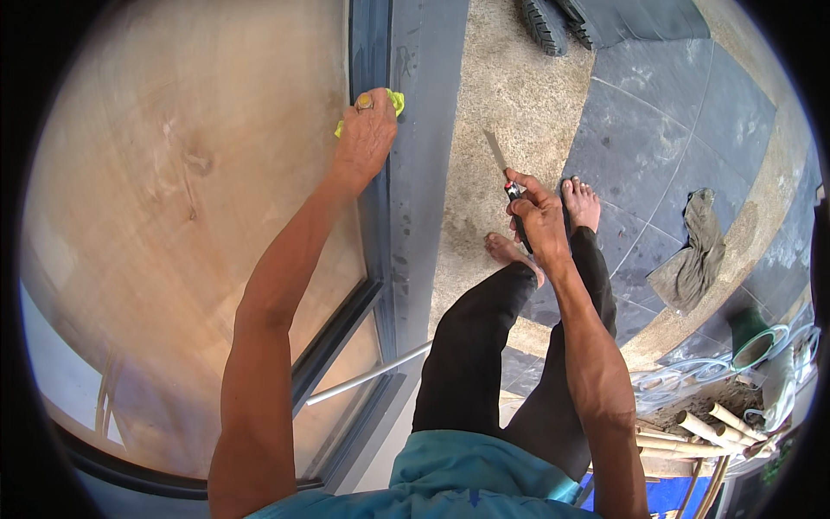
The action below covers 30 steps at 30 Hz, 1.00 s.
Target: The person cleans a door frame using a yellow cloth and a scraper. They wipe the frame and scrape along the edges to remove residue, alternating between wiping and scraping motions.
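My left hand (367, 137), with a ring on one finger, is closed on a yellow-green cloth (397, 102). It presses the cloth against the dark grey frame (372, 216) beside a large glass pane (207, 251). Only the cloth's edges show past the fingers. Held in my right hand (541, 223) is a utility knife (495, 150) with a dark handle. Its long, thin blade is out and points away from me, over the speckled strip of floor and apart from the frame.
Dark soles of footwear (545, 28) lie at the far edge. A grey-brown rag (692, 255) rests on the dark tiles (631, 130) to the right. Near the lower right are a coiled hose (683, 376), a green container (750, 336) and bamboo poles (705, 428). A white rod (367, 374) leans by the frame.
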Motion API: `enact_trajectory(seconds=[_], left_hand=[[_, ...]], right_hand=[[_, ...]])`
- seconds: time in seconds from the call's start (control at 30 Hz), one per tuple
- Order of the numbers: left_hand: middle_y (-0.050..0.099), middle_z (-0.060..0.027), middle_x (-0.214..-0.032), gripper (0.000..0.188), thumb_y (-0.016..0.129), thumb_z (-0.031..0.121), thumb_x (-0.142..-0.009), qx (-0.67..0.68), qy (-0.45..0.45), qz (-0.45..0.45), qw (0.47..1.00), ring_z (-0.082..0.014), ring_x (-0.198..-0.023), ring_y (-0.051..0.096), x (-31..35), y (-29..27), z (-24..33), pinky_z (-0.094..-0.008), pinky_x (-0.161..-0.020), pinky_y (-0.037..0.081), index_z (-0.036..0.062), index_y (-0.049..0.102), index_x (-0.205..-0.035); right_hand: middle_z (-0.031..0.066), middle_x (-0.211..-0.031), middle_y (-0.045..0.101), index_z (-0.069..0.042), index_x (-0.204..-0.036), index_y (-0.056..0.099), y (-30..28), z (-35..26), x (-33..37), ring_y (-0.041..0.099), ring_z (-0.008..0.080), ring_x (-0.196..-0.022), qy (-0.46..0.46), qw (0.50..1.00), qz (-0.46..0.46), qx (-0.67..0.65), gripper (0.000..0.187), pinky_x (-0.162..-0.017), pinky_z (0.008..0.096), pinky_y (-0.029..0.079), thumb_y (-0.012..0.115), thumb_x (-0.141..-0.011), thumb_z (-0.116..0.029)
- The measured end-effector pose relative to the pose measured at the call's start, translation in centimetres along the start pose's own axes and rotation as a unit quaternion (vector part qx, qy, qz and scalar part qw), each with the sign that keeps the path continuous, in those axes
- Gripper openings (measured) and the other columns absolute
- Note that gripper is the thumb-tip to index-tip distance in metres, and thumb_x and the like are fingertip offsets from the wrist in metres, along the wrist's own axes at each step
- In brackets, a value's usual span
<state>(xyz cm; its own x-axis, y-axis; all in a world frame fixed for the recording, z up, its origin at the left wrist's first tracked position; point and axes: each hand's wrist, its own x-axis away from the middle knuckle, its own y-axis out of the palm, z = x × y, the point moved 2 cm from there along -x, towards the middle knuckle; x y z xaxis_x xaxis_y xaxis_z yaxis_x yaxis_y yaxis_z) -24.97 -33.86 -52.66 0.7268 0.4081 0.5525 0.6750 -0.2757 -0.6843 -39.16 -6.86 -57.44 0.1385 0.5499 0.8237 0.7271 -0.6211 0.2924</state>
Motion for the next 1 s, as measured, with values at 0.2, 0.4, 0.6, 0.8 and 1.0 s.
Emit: enact_trajectory(seconds=[0.2, 0.4, 0.6, 0.8, 1.0], left_hand=[[0.052, -0.0102, -0.108, 0.036, 0.074, 0.012, -0.081, 0.021, 0.014, 0.030, 0.999, -0.0212, -0.093, 0.064, 3.5, 2.1, -0.3, -0.0344, -0.069, 0.050, 0.0039, 0.064, -0.115], [0.054, -0.0098, -0.107, 0.029, 0.070, 0.012, -0.084, -0.017, -0.010, 0.077, 0.997, -0.0189, -0.091, 0.065, -0.4, 0.3, -1.4, -0.0335, -0.066, 0.048, 0.0042, 0.066, -0.112], [0.051, -0.0083, -0.111, 0.060, 0.081, 0.014, -0.075, 0.030, 0.049, -0.066, 0.996, -0.0226, -0.106, 0.059, 10.4, 4.2, 5.0, -0.0333, -0.072, 0.051, 0.0016, 0.059, -0.130], [0.053, -0.0097, -0.105, 0.028, 0.071, 0.014, -0.082, 0.019, 0.054, 0.017, 0.998, -0.0210, -0.099, 0.058, 8.3, 3.7, 2.8, -0.0323, -0.068, 0.047, 0.0048, 0.067, -0.108], [0.051, -0.0083, -0.106, 0.043, 0.079, 0.015, -0.075, -0.067, 0.041, -0.024, 0.997, -0.0195, -0.099, 0.061, 5.4, 2.0, 3.3, -0.0313, -0.065, 0.048, 0.0031, 0.064, -0.114]], right_hand=[[-0.0005, -0.070, 0.056, -0.010, -0.134, 0.069, 0.7, -1.1, 0.3, 0.052, 0.0077, -0.055, 0.002, 1.000, -0.003, 0.010, 0.051, -0.051, 0.0257, 0.043, 0.055, -0.087, 0.001], [0.0005, -0.071, 0.059, -0.009, -0.133, 0.069, 0.3, 0.4, -0.1, 0.054, 0.0080, -0.056, -0.005, 1.000, -0.009, 0.024, 0.050, -0.054, 0.0256, 0.044, 0.056, -0.086, 0.001], [0.0016, -0.072, 0.061, -0.008, -0.133, 0.069, 0.3, 1.5, 0.0, 0.054, 0.0081, -0.056, 0.003, 1.000, -0.004, 0.016, 0.049, -0.053, 0.0253, 0.044, 0.057, -0.086, 0.002], [0.0012, -0.071, 0.059, -0.008, -0.134, 0.068, 1.0, 1.1, 0.5, 0.053, 0.0078, -0.054, 0.013, 1.000, -0.013, 0.024, 0.050, -0.050, 0.0260, 0.044, 0.057, -0.086, 0.002], [0.0010, -0.073, 0.058, -0.008, -0.135, 0.067, 0.6, 1.6, 0.4, 0.053, 0.0075, -0.054, 0.005, 1.000, -0.017, 0.021, 0.051, -0.048, 0.0254, 0.044, 0.056, -0.087, 0.003]])
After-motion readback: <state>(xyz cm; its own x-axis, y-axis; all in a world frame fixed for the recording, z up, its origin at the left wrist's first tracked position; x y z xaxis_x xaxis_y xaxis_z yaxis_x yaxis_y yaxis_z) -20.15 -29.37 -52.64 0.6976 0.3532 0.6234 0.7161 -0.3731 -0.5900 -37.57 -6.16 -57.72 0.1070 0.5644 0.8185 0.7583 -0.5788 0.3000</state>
